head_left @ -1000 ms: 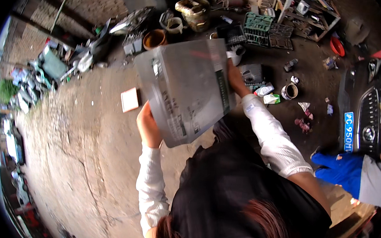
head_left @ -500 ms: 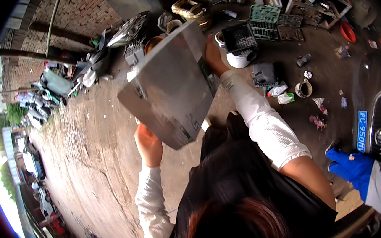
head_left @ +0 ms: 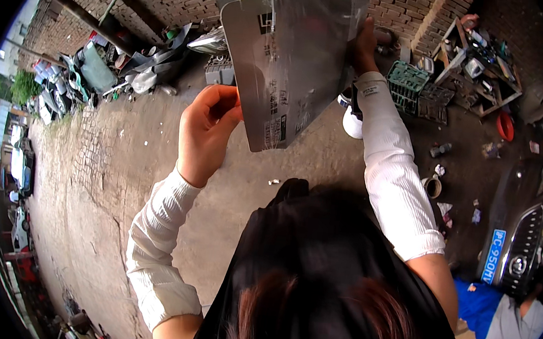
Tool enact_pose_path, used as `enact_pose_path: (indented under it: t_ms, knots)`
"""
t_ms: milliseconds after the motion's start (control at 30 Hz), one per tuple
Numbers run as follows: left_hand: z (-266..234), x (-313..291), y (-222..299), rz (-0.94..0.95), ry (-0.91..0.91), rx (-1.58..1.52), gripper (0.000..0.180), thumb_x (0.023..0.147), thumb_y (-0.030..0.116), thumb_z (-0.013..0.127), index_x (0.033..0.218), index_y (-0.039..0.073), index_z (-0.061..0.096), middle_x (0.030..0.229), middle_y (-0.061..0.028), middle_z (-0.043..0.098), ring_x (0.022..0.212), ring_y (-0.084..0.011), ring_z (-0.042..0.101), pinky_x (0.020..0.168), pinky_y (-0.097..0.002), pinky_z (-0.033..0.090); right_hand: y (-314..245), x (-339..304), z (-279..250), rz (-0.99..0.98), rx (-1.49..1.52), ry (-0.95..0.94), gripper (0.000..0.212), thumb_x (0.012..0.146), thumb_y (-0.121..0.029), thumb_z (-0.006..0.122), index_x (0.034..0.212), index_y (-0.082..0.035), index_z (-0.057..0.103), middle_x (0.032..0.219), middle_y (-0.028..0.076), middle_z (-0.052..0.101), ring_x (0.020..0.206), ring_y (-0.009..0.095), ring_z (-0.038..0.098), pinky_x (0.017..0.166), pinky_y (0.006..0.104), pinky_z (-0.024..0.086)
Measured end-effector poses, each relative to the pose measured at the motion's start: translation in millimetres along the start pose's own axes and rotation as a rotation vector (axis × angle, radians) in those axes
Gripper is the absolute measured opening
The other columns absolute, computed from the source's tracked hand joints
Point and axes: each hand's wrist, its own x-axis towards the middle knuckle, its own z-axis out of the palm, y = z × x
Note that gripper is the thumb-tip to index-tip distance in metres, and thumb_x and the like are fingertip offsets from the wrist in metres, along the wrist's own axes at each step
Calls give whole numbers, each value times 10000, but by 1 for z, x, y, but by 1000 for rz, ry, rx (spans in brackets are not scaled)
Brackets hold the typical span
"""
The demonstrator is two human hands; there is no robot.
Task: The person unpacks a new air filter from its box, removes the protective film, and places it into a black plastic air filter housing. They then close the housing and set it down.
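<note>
The grey printed sheet (head_left: 294, 67) is raised left of the green tool case (head_left: 405, 84). The right hand (head_left: 363, 51) clamps the edge nearer the case; the left hand (head_left: 203, 127) meets the far edge, pinch indeterminable. One-sided support could cause slipping.

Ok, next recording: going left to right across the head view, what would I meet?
Green bush → left hand → flat grey printed sheet → right hand → open green tool case → red plastic basin.
</note>
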Motion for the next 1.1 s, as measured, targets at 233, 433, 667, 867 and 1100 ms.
enact_pose_path:
  t_ms: [233,433,667,867,1100]
  knots:
    - [-21,-14,-14,316,16,424,318,720,-35,676,1033,2,634,973,-96,603,838,-215,596,762,-283,479,0,-53,15,167,269,-179,729,965,-612,291,1389,-30,403,1357,125,479,1236,247,459,1033,359,379]
    - [15,-33,-10,499,81,355,351,671,46,786,996,-12,667,1101,-157,633,968,-290,641,825,-344,512,56,-26,-24,-129,778,-784,551,892,-542,524,1100,-33,558,1003,78,579,902,167,522,822,309,443]
    - [33,-32,5,829,70,446,541,586,88,813,1107,58,672,963,-69,587,831,-236,579,706,-343,494,50,-54,-12,-240,827,-711,472,880,-336,643,1176,-1,495,1026,89,568,954,176,512,925,291,378]
    - [35,-17,28,1168,-67,576,266,706,123,711,950,17,697,968,-112,667,972,-259,651,741,-350,545,39,-76,-26,-189,783,-689,463,888,-341,623,1180,-5,497,1036,90,570,964,180,514,933,300,378]
    - [32,-12,41,945,-228,536,191,684,146,734,815,29,661,785,-77,618,705,-239,609,624,-345,512,31,-83,-45,-116,710,-678,454,897,-347,600,1185,-10,499,1047,91,572,975,185,517,943,310,377]
